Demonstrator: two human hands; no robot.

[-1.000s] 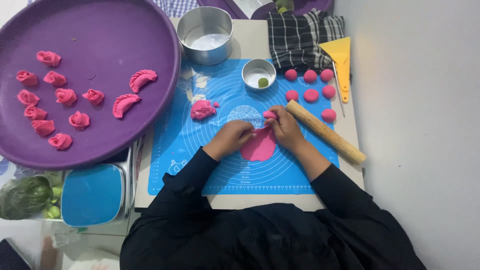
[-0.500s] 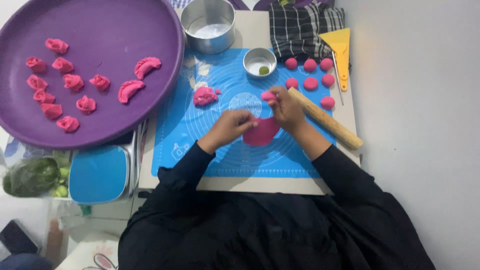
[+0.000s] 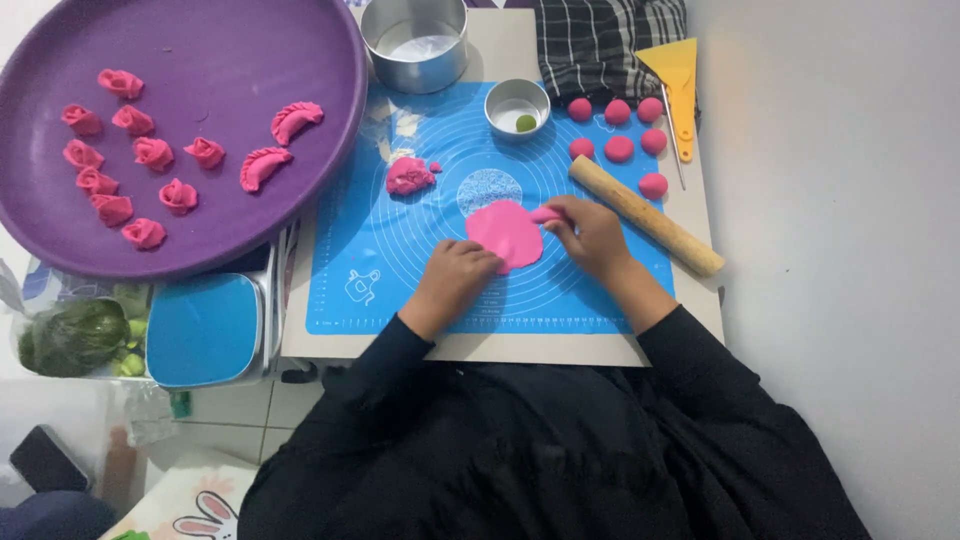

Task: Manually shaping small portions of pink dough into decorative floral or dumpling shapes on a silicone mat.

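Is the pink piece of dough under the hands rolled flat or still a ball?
Flat: the pink dough disc lies spread thin on the blue silicone mat, unlike the round pink dough balls nearby.

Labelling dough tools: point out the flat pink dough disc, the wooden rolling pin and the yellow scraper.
flat pink dough disc [image 3: 505,232], head view, centre of the disc.
wooden rolling pin [image 3: 647,216], head view, middle of the shaft.
yellow scraper [image 3: 676,66], head view, on the wide blade.

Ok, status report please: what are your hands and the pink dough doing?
Left hand flat on pink dough disc. Right hand pinching disc's edge. Rolling pin beside right hand, not touching.
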